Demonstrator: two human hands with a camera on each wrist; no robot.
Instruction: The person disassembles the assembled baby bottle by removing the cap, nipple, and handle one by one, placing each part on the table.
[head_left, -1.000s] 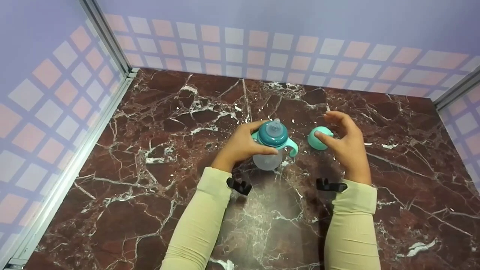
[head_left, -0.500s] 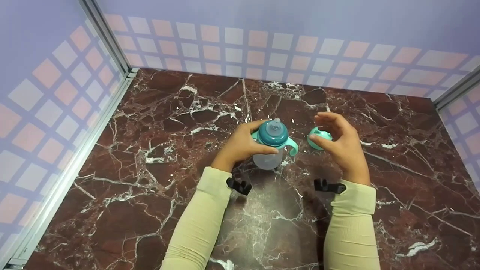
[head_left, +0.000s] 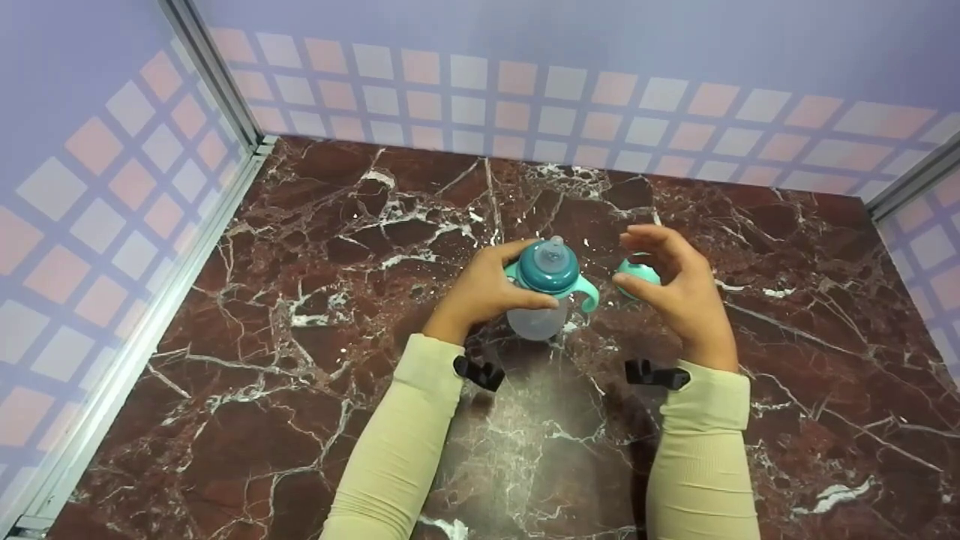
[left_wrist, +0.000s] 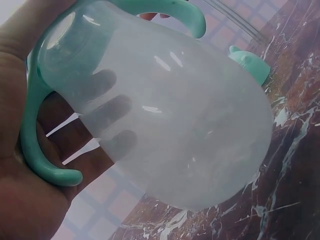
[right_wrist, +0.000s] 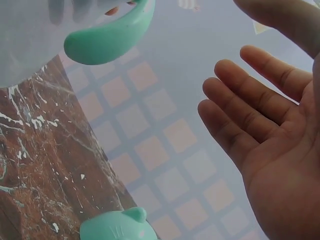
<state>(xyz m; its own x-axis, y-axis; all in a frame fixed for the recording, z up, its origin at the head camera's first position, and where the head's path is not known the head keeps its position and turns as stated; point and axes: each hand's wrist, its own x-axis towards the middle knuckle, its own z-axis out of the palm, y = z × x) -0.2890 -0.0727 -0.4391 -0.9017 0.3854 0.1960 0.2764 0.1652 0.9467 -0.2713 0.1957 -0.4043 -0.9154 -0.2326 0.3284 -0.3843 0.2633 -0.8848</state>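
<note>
A baby bottle [head_left: 538, 321] with a frosted clear body, teal collar, clear teat and two mint-green side handles is gripped by my left hand [head_left: 476, 291]. In the left wrist view the fingers wrap behind the bottle body [left_wrist: 185, 115], with one handle [left_wrist: 37, 135] against the palm. My right hand [head_left: 681, 281] is raised, fingers spread and loosely curved around air, to the right of the bottle. Beyond its thumb a mint-green cap [head_left: 639, 271] sits on the table, partly hidden. In the right wrist view the cap [right_wrist: 117, 226] shows a small ear and whisker lines, apart from the fingers.
The table [head_left: 360, 337] has a dark red marble surface with white veins. Lilac panels with pink and white squares [head_left: 562, 90] enclose the back and sides. A metal rail [head_left: 142, 337] runs along the left edge.
My right hand has shifted left, over and in front of the cap, towards the bottle. The left hand and bottle have barely moved.
</note>
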